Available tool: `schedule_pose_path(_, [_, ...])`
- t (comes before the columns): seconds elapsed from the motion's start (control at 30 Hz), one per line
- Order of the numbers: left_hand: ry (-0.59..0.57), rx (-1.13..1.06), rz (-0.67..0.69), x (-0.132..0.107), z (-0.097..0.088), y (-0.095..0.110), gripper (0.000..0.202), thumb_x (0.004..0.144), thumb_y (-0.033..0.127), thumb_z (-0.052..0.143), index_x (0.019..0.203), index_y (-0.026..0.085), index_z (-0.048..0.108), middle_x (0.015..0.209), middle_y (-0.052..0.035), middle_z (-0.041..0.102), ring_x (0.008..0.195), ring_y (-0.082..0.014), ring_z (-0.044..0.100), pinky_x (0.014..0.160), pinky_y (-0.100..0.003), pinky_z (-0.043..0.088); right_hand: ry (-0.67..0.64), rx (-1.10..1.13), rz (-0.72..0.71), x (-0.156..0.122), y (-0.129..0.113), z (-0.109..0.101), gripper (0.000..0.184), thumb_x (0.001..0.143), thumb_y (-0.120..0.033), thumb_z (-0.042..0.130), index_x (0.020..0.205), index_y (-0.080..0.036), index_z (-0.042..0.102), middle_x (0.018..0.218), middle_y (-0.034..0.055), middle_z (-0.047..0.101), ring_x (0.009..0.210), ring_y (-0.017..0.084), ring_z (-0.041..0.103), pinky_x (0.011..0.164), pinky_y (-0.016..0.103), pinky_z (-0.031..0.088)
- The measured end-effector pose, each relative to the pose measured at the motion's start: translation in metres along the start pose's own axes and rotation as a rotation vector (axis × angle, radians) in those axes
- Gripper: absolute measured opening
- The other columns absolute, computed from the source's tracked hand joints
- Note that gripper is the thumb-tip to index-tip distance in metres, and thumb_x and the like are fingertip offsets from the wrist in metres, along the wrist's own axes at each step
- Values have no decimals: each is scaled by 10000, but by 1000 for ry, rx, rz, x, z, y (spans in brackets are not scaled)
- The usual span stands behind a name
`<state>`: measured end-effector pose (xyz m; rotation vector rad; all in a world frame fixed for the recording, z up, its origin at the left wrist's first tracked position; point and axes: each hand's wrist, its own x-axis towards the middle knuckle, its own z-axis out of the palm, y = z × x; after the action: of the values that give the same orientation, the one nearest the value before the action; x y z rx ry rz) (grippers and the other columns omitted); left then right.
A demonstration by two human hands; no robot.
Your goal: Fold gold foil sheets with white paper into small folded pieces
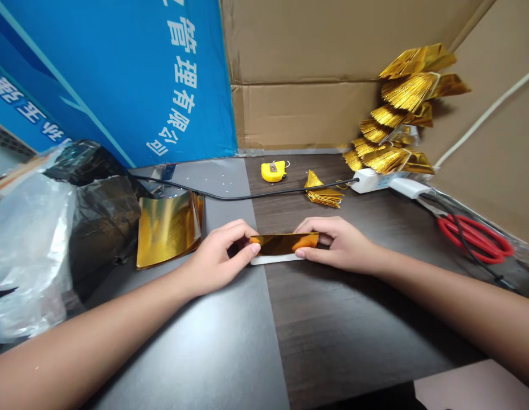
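Note:
A folded strip of gold foil paper, gold on top with a white underside showing along its lower edge, lies on the dark table. My left hand pinches its left end between thumb and fingers. My right hand pinches its right end the same way. A stack of flat gold foil sheets rests just left of my left hand, curling up at its edges.
Folded gold pieces are piled at the back right, with one small bundle on the table. A yellow tape measure, black cable, white power strip, red scissors and plastic bags surround the work spot. Cardboard walls stand behind.

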<state>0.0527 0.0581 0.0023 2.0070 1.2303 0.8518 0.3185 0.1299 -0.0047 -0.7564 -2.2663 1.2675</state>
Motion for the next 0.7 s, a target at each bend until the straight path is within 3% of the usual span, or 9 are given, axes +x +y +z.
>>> schedule_pose_path(0.17, [10, 46, -4, -1, 2, 0, 121, 942, 283, 576, 922, 174, 623, 855, 0, 655, 792, -116, 598, 748, -236, 464, 4, -164, -69, 0, 1, -2, 245, 914, -407, 658, 878, -165, 684, 825, 41, 724, 729, 151, 653, 690, 267, 504])
schedule_pose_path(0.27, [-7, 78, -25, -1, 3, 0, 136, 933, 275, 572, 1022, 184, 620, 942, -9, 693, 857, -133, 628, 801, -263, 480, 37, -219, -81, -1, 1, -1, 208, 912, -377, 657, 952, -174, 684, 854, 35, 740, 737, 152, 672, 683, 260, 506])
schedule_pose_path(0.43, [-54, 247, -24, -2, 5, 1, 220, 936, 279, 530, 1125, 203, 614, 1032, -40, 710, 910, -185, 624, 837, -348, 462, 49, -352, -114, 0, 3, 0, 250, 909, -319, 666, 1119, -184, 659, 1003, 60, 736, 876, 183, 691, 793, 303, 538])
schedule_pose_path(0.63, [-64, 390, -55, -1, 8, 2, 293, 940, 283, 525, 1220, 211, 578, 1004, -48, 688, 938, -219, 589, 856, -393, 417, 53, -470, -254, 1, 6, 3, 349, 911, -268, 670, 1243, -180, 610, 1161, 134, 642, 1106, 266, 591, 954, 453, 525])
schedule_pose_path(0.7, [-68, 416, -59, -1, 9, 2, 302, 940, 271, 528, 1235, 221, 570, 1013, -43, 677, 951, -221, 580, 862, -391, 402, 47, -501, -301, 2, 7, 4, 305, 929, -242, 646, 1229, -188, 631, 1237, 147, 602, 1177, 277, 549, 1006, 485, 496])
